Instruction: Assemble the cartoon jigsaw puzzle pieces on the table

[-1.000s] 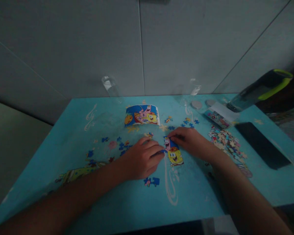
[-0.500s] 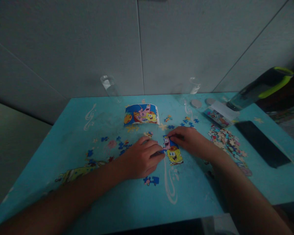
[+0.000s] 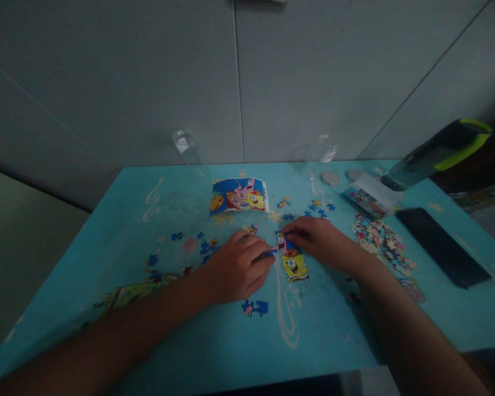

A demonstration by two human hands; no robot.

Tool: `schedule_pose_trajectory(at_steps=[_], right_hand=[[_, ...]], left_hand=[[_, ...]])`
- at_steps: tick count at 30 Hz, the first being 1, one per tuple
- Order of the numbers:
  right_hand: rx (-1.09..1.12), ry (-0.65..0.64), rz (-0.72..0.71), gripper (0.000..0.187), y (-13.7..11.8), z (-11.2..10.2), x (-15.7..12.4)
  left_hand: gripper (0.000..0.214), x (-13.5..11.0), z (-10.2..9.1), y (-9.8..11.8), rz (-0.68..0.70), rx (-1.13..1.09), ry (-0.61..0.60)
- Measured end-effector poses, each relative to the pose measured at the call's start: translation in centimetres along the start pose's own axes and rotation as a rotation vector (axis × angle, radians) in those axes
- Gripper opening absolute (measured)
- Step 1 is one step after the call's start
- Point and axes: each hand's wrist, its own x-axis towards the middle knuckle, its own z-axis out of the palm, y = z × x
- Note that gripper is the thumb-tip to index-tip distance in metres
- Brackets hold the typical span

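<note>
A partly joined jigsaw section (image 3: 295,267), with a yellow square-faced cartoon character below a pink one, lies flat on the table between my hands. My right hand (image 3: 315,236) is closed at its upper right edge, thumb and forefinger pressed on it. Just left of the section, my left hand (image 3: 245,267) has its fingers curled together around a small blue and pink puzzle piece (image 3: 273,250), mostly hidden by the fingertips. Nearer to me lies a small joined blue cluster (image 3: 256,308). Behind the hands is the curved picture sheet (image 3: 239,195) with the same characters.
Loose blue pieces (image 3: 206,245) lie left, and a multicoloured heap of pieces (image 3: 383,239) right. Beyond stand two clear jars (image 3: 190,148), round lids (image 3: 330,178), a small box (image 3: 367,198) and a tilted bottle (image 3: 433,151). A dark phone-like slab (image 3: 443,247) lies far right.
The small piece at my left fingertips has drawn slightly left, leaving a gap to the joined section. My right hand stays at the section's upper edge. The whole view has shifted slightly.
</note>
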Motion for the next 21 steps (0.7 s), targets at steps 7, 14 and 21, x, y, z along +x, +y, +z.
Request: schedule_pose_trajectory(at_steps=[7, 14, 21], right_hand=[[-0.011, -0.002, 0.015, 0.021, 0.4, 0.3, 0.0], [-0.009, -0.010, 0.003, 0.021, 1.1, 0.5, 0.2], [0.022, -0.008, 0.018, 0.023, 2.5, 1.0, 0.4]], left_hand=[[0.027, 0.2, -0.2, 0.1, -0.065, 0.049, 0.014], [0.030, 0.2, 0.1, 0.9, -0.010, 0.251, 0.004], [0.025, -0.2, -1.1, 2.4, 0.056, 0.388, 0.030]])
